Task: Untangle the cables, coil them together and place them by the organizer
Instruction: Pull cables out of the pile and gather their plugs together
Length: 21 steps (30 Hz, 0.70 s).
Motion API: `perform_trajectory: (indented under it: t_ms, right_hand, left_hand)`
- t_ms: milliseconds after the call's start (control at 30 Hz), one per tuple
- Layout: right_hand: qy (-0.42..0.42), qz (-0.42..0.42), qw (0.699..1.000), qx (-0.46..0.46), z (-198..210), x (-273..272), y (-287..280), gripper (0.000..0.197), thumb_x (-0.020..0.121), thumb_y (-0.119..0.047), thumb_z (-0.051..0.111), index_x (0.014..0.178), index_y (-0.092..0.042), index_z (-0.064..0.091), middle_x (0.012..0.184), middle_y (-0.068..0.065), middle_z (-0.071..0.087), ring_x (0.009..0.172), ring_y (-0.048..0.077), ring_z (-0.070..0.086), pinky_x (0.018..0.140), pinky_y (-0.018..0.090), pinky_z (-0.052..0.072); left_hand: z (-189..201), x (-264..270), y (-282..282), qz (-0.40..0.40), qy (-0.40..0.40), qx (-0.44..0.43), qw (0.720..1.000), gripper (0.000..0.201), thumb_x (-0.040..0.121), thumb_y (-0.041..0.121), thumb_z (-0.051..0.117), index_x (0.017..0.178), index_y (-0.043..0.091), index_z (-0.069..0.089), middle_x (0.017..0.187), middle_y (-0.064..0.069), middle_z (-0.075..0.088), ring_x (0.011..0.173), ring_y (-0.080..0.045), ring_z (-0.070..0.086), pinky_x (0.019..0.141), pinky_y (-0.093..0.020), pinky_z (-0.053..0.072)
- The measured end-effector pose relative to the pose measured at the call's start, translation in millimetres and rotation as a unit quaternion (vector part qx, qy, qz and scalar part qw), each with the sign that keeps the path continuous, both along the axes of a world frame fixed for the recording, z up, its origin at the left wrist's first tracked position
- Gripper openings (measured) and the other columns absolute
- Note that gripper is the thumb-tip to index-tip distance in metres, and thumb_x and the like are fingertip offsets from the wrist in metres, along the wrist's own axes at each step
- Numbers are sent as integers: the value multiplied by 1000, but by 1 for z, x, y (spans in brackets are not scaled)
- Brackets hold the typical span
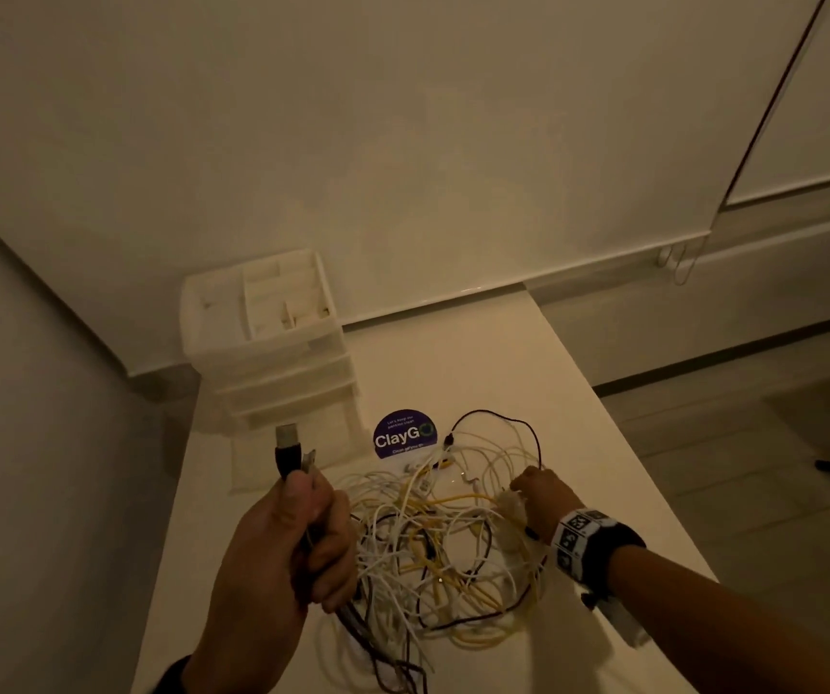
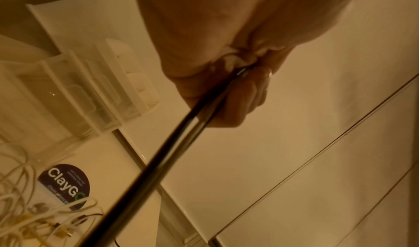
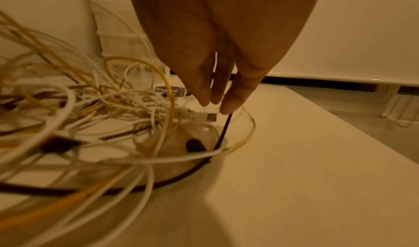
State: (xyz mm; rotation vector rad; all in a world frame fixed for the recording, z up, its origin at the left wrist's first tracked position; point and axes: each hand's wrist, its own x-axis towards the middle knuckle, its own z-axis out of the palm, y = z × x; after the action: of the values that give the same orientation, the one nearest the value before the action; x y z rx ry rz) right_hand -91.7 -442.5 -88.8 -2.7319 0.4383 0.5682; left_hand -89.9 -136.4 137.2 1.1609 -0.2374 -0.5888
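Note:
A tangle of white, yellow and black cables lies on the white table. My left hand is raised at the pile's left and grips a thick black cable, whose USB plug sticks up above the fist. A second, smaller plug shows beside it in the same grip. My right hand reaches down into the right side of the pile. In the right wrist view its fingertips pinch a thin black cable that rises from the tangle. The white drawer organizer stands at the table's back left.
A round dark "ClayGo" sticker lies on the table between the organizer and the pile. The wall runs behind the table, and the floor drops away at its right edge. Bare tabletop lies right of the cables.

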Motion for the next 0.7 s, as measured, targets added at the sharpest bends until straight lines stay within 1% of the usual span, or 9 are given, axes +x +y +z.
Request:
perform_trajectory:
  t_ms: [67,133,200,333,367,433,500,600,700]
  right_hand:
    - [-9,26,999,-18,-9,3,5,38,95,-25,54,132,-19,50,138,4,42,129,27,36,101,39,44]
    - [-13,48,998,-40,-17,5,8,35,99,-35,44,131,-20,48,136,3,41,130,27,33,95,38,45]
    - [-20,58,996,-65,-22,6,8,37,99,-39,41,130,-19,46,135,2,43,129,25,34,94,36,44]
    - [1,60,997,-44,-18,12,5,32,97,-41,42,122,-21,47,127,1,46,121,20,46,90,33,43]
    - [1,60,998,-31,-12,13,4,24,97,-38,42,114,-24,50,122,1,47,116,19,50,88,31,43]
    - [-24,41,999,4,7,19,1,11,97,-33,44,86,-30,48,106,1,48,103,19,56,78,27,42]
    - [-82,27,995,51,29,25,-6,27,94,-29,55,70,-33,43,88,-3,51,86,18,59,67,23,38]
    - [-236,-2,958,160,78,28,-10,22,86,-22,70,69,-19,58,72,0,59,67,14,59,58,22,39]
    - [-338,-73,891,294,124,34,6,11,90,-16,65,80,-12,62,87,3,67,82,14,65,69,30,51]
  left_hand:
    - [-1,5,-2,26,-9,-1,1000,57,70,59,74,63,12,40,49,-2,27,36,-10,22,40,-21,31]
    - [-1,11,-3,54,-15,7,998,51,77,53,66,63,12,38,48,0,24,36,-8,19,38,-19,27]
    - [1,16,-3,66,-21,15,997,52,77,52,65,64,12,34,48,2,23,36,-7,17,38,-18,23]
    - [4,22,-8,76,-24,23,997,63,71,58,72,67,13,29,51,3,24,40,-9,15,40,-20,18]
    - [3,23,-9,76,-25,27,996,59,75,57,69,67,13,30,52,2,24,41,-9,15,40,-21,19]
    - [2,25,-10,78,-28,36,996,53,82,56,61,68,12,34,54,1,24,42,-10,15,40,-20,21]
    - [2,27,-12,76,-32,44,996,50,82,56,54,70,11,34,55,0,23,43,-10,16,41,-21,22]
    - [0,30,-13,64,-36,31,997,45,85,52,48,72,11,34,56,1,25,44,-10,17,42,-22,25]
    - [-4,33,-15,65,-34,18,997,39,91,44,44,73,11,34,59,0,25,47,-12,19,45,-23,28]
